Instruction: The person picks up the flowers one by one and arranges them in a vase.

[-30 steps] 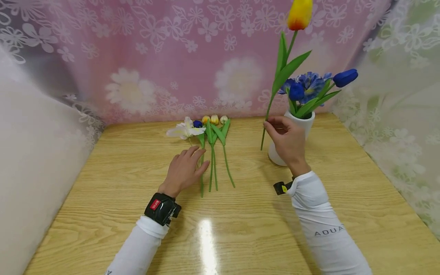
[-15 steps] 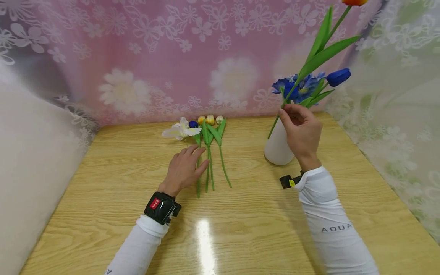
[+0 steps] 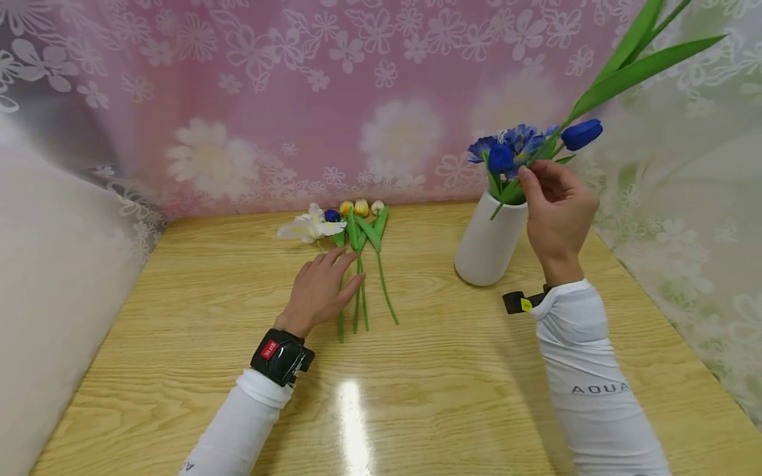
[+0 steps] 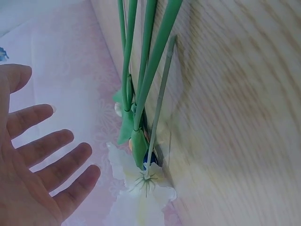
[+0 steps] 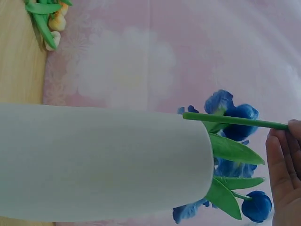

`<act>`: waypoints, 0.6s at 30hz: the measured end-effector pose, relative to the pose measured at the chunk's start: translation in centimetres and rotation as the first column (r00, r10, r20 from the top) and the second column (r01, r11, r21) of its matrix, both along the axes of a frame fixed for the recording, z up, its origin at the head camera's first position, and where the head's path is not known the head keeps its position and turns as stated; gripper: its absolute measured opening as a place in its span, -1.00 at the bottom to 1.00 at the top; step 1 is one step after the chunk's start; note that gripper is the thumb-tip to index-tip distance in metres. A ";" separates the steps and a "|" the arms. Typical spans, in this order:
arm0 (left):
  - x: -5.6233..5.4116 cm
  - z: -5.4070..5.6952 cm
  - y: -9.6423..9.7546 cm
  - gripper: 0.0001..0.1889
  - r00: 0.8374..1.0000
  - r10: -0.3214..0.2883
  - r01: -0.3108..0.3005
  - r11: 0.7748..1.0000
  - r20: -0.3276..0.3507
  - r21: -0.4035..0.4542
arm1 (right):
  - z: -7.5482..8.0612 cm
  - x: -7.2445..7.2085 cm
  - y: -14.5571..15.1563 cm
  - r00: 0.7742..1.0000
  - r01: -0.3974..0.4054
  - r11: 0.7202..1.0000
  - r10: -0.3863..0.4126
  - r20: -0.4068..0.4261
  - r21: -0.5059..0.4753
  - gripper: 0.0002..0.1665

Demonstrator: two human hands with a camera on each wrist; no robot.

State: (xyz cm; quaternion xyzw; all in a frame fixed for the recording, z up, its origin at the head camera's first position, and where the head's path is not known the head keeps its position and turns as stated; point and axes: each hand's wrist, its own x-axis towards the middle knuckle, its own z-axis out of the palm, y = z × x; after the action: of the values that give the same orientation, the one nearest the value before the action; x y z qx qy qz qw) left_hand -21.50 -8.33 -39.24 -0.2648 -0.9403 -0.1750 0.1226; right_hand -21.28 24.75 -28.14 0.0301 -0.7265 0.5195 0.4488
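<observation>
My right hand pinches the stem of an artificial tulip between thumb and fingers. The tulip's long green leaves slant to the upper right, and its bloom is outside the head view. In the right wrist view the lower end of the stem overlaps the rim of a white vase. Inside the vase stand blue tulips and a ruffled blue flower. My left hand, fingers loosely spread and holding nothing, hovers over the stems of flowers lying on the table.
The lying flowers include a white open bloom, a dark blue tulip and several yellow and cream tulips. They lie on the wooden table near its back edge. A pink floral curtain hangs behind.
My right hand has carried the tulip right and up to the vase mouth, tilting it further right, so the yellow-orange bloom has left the head view. My left hand stays nearly still.
</observation>
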 end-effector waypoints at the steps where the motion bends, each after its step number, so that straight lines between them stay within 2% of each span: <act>1: 0.0 0.0 0.0 -0.51 1.000 -0.002 0.002 1.000 -0.002 0.002 | 0.2 0.0 0.2 1.000 0.009 1.000 -0.009 -0.005 -0.006 -0.77; 6: -0.1 0.0 0.1 -0.51 1.000 -0.001 0.001 1.000 -0.002 0.000 | 1.0 0.5 0.2 0.998 0.032 0.999 -0.034 -0.060 -0.031 -0.78; 12: -0.2 0.0 0.3 -0.50 1.000 -0.002 0.002 1.000 0.000 0.001 | 2.4 1.3 -0.2 0.990 0.017 0.990 -0.036 -0.134 -0.137 -0.87; 18: -0.2 -0.4 0.5 -0.48 1.000 -0.006 0.006 1.000 0.004 -0.005 | 1.8 0.6 1.3 0.983 0.039 0.992 -0.059 -0.171 -0.119 -0.85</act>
State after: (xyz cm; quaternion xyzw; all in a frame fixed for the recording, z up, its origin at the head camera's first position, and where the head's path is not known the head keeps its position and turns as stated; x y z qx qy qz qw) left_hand -21.74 -7.85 -39.60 -0.2674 -0.9402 -0.1735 0.1197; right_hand -20.69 26.02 -26.35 0.0317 -0.6539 0.5445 0.5244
